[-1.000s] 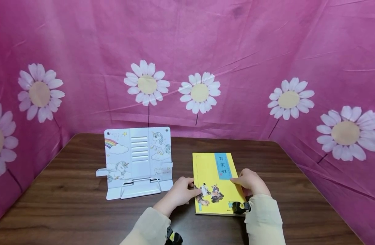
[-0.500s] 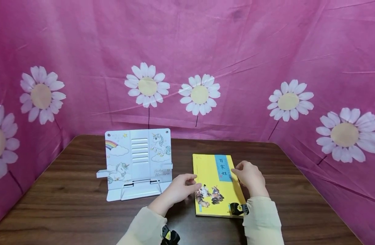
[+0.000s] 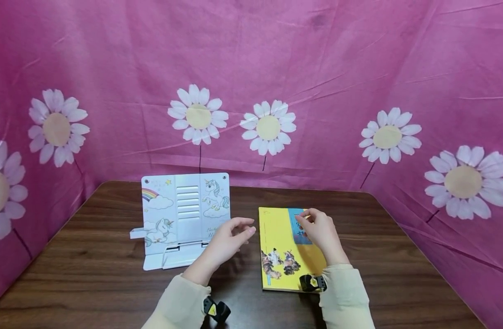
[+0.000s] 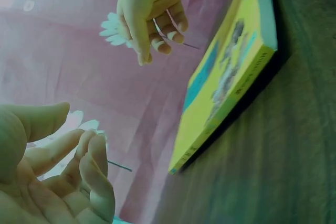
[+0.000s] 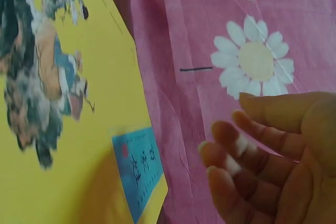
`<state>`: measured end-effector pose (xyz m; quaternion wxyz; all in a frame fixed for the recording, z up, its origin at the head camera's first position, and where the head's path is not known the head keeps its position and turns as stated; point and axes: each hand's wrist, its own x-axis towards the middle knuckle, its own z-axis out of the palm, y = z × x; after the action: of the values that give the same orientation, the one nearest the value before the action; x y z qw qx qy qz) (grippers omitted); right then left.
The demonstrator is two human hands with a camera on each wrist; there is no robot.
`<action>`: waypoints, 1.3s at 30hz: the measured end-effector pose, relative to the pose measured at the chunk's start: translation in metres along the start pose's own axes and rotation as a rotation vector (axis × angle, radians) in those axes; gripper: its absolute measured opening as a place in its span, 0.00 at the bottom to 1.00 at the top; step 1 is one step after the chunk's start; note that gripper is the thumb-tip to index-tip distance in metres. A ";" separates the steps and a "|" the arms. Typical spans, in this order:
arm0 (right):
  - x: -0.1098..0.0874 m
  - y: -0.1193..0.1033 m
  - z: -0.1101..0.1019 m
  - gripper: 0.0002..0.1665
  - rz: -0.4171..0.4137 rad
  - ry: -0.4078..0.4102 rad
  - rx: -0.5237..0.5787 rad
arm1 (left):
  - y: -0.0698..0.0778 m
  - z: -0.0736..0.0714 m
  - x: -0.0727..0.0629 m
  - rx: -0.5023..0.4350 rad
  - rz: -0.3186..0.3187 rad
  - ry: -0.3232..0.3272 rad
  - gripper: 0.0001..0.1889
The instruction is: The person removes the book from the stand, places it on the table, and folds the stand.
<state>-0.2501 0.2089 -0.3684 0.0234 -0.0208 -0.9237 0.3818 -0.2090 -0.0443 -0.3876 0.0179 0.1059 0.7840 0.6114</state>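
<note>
As I watch through the head camera, the yellow book (image 3: pixel 281 240) lies flat on the wooden table (image 3: pixel 99 278), right of the middle, its long axis running near to far; the right hand (image 3: pixel 324 233) is the nearer one — it hangs over the book's far right part, by the blue title panel (image 5: pixel 137 170), and the wrist views show it apart from the cover; most of the book therefore lies below its fingers and toward the near side. The left hand (image 3: pixel 223 244) hangs just off the book's left edge, so from there the book is to the right.

Both hands' fingers are loosely bent and I see nothing in their grasp; the right thumb sits just beside the index fingertip — whether they touch I cannot tell. I make out no container; the white unicorn stand (image 3: pixel 187 219) stands upright at left, its ledge (image 3: pixel 187 258) toward me.
</note>
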 end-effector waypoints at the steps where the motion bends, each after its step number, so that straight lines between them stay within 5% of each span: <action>1: 0.000 -0.001 0.001 0.16 -0.007 0.004 0.008 | 0.001 -0.002 0.000 0.001 0.007 0.018 0.18; 9: -0.007 -0.018 0.007 0.13 -0.092 0.009 0.092 | 0.004 -0.027 -0.004 0.020 0.027 0.179 0.15; 20: -0.021 -0.047 0.027 0.10 -0.189 0.025 0.269 | 0.010 -0.057 -0.009 -0.016 -0.004 0.255 0.17; 39: -0.036 -0.075 0.070 0.09 -0.255 -0.211 0.326 | 0.009 -0.142 -0.022 0.238 -0.039 0.477 0.22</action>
<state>-0.2202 0.1045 -0.3661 -0.0223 0.1404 -0.8423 0.5200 -0.2082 -0.1817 -0.3451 -0.1683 -0.0550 0.8342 0.5223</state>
